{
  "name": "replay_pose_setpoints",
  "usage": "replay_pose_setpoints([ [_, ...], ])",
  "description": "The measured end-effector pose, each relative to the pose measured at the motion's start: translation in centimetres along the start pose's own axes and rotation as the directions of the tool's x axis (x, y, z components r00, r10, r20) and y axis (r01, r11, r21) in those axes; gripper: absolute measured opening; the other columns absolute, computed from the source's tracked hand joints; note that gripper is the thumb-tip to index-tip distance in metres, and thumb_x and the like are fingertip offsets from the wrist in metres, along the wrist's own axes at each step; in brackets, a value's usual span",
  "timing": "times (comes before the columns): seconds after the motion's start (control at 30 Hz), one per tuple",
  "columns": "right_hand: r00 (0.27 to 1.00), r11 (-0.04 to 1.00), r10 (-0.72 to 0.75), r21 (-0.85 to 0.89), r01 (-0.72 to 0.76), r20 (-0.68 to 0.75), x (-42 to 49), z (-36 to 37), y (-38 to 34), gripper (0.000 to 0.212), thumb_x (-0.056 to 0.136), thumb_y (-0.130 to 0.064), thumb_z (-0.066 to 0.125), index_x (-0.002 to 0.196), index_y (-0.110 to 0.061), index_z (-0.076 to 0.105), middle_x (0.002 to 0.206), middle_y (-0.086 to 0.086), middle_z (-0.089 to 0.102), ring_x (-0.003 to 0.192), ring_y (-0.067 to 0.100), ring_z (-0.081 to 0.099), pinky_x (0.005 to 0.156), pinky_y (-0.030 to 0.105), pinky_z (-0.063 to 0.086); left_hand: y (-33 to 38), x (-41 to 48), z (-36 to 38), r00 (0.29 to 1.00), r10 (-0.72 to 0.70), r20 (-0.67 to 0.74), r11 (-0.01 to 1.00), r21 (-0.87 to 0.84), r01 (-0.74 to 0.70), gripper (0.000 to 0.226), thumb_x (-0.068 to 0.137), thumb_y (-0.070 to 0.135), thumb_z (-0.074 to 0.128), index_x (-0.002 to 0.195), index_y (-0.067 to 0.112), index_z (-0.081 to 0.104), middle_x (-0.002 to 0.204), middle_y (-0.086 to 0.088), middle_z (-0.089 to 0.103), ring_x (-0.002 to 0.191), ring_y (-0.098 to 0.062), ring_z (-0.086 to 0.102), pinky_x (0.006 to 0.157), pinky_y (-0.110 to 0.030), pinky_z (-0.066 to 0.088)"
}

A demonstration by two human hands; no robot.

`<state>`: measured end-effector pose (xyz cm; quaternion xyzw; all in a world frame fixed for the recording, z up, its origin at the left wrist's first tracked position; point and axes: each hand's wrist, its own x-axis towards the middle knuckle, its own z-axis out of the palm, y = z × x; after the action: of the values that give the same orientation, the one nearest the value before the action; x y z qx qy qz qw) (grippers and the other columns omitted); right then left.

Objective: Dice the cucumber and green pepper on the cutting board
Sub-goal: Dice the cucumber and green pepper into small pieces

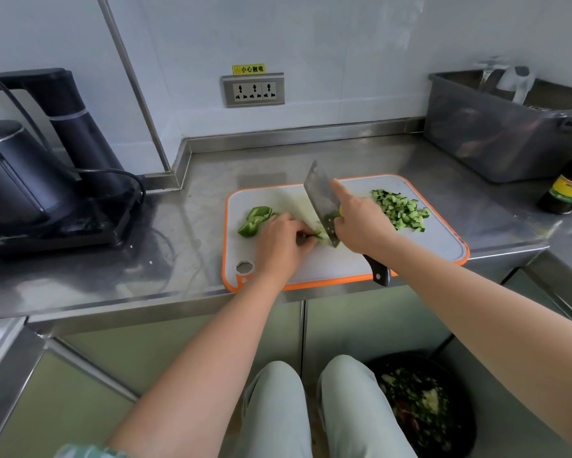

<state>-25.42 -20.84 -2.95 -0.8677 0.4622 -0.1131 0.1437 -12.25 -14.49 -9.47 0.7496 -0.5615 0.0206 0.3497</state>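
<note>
Right hand [360, 226] grips cleaver [321, 200], index finger straight along the spine, tip raised, heel down at pepper strip [319, 234]. Left hand [279, 246] curled, pinning that strip. Cutting board [344, 264] at worktop [178, 259] front edge; diced cucumber [400, 209] near board's back-right corner.

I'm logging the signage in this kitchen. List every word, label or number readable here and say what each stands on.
"小心触电": black characters on a yellow sticker, stuck to the wall just above the socket panel.
Yellow and green label on the dark bottle at the right edge: there is print, but it is too blurred to read.
No other readable text shows.
</note>
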Motion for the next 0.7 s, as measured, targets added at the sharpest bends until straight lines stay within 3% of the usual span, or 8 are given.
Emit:
replay_pose_setpoints([
  [0.1, 0.997, 0.999, -0.035, -0.007, 0.036, 0.063, -0.4, -0.7, -0.2, 0.078, 0.084, -0.003, 0.044, 0.153, -0.025, 0.015, 0.102, 0.020, 0.062, 0.068, 0.032, 0.056, 0.067, 0.042, 0.056, 0.0, 0.0, 0.0, 1.000, 0.002, 0.004, 1.000, -0.006, -0.002, 0.008, 0.073, 0.028, 0.074, 0.080, 0.026, 0.076, 0.075, 0.001, 0.062, 0.076, -0.023, 0.056, 0.066, -0.031, 0.043],
  [0.3, 0.991, 0.998, -0.032, -0.049, 0.039, 0.127, -0.4, -0.6, -0.5, 0.079, 0.083, 0.000, 0.044, 0.152, -0.022, 0.014, 0.106, 0.020, 0.060, 0.064, 0.032, 0.057, 0.068, 0.043, 0.058, 0.0, 0.0, -0.1, 1.000, 0.011, 0.008, 1.000, -0.004, -0.011, 0.008, 0.074, 0.028, 0.073, 0.082, 0.028, 0.077, 0.074, 0.002, 0.061, 0.075, -0.022, 0.054, 0.067, -0.033, 0.043],
  [0.4, 0.995, 0.998, -0.016, -0.059, 0.022, 0.095, -0.4, 0.0, -0.4, 0.079, 0.086, -0.004, 0.045, 0.153, -0.024, 0.010, 0.107, 0.020, 0.059, 0.073, 0.030, 0.051, 0.064, 0.036, 0.049, -0.1, 0.0, 0.0, 1.000, 0.010, 0.006, 1.000, -0.016, -0.010, 0.008, 0.074, 0.026, 0.074, 0.081, 0.027, 0.076, 0.074, 0.002, 0.060, 0.075, -0.022, 0.054, 0.067, -0.033, 0.042],
  [0.53, 1.000, 1.000, 0.004, -0.002, -0.004, 0.017, 0.0, 0.7, 0.0, 0.077, 0.089, -0.008, 0.044, 0.154, -0.027, 0.008, 0.088, 0.014, 0.057, 0.073, 0.031, 0.051, 0.060, 0.033, 0.039, -0.1, 0.0, 0.0, 1.000, 0.004, 0.002, 1.000, -0.024, -0.004, 0.009, 0.074, 0.025, 0.075, 0.082, 0.026, 0.076, 0.076, 0.002, 0.061, 0.075, -0.021, 0.054, 0.066, -0.030, 0.040],
  [0.7, 0.999, 0.999, -0.037, 0.020, 0.036, 0.030, -0.2, -0.9, -0.1, 0.077, 0.084, -0.004, 0.044, 0.152, -0.026, 0.016, 0.098, 0.017, 0.062, 0.066, 0.032, 0.056, 0.063, 0.041, 0.055, -0.1, 0.0, 0.0, 1.000, 0.000, 0.012, 1.000, -0.014, 0.000, 0.008, 0.076, 0.027, 0.073, 0.082, 0.024, 0.077, 0.076, -0.001, 0.063, 0.077, -0.023, 0.057, 0.070, -0.034, 0.045],
])
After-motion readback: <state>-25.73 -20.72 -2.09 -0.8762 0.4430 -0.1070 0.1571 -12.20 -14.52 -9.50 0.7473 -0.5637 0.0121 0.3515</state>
